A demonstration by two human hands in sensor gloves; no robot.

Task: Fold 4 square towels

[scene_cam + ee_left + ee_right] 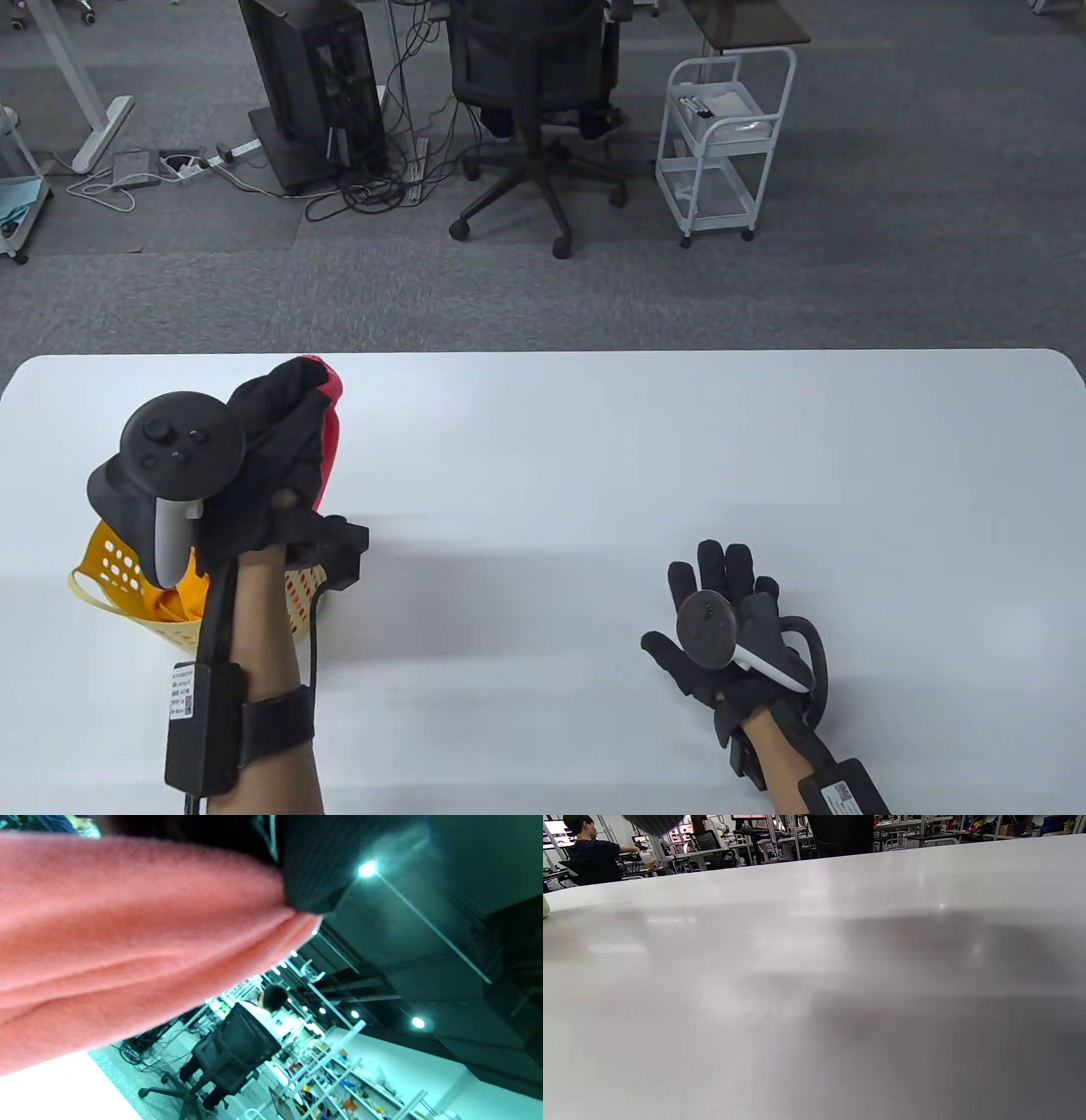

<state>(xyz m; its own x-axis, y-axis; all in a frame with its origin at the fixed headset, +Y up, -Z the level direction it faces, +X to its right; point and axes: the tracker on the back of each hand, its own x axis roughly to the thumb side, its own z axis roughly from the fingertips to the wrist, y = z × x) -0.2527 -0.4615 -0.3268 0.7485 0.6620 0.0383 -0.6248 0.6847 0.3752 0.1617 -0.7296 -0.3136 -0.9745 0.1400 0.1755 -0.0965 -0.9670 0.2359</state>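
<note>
My left hand is raised above the table's left side and grips a red towel, which hangs down bunched behind the fingers. In the left wrist view the red towel fills the upper left, pinched under a dark gloved finger. Below the hand stands a yellow perforated basket holding an orange towel. My right hand lies flat on the white table at the lower right, fingers spread and holding nothing. The right wrist view shows only the bare tabletop.
Beyond the table's far edge stand a black office chair, a computer tower with cables, and a white rolling cart. A seated person is visible in the left wrist view.
</note>
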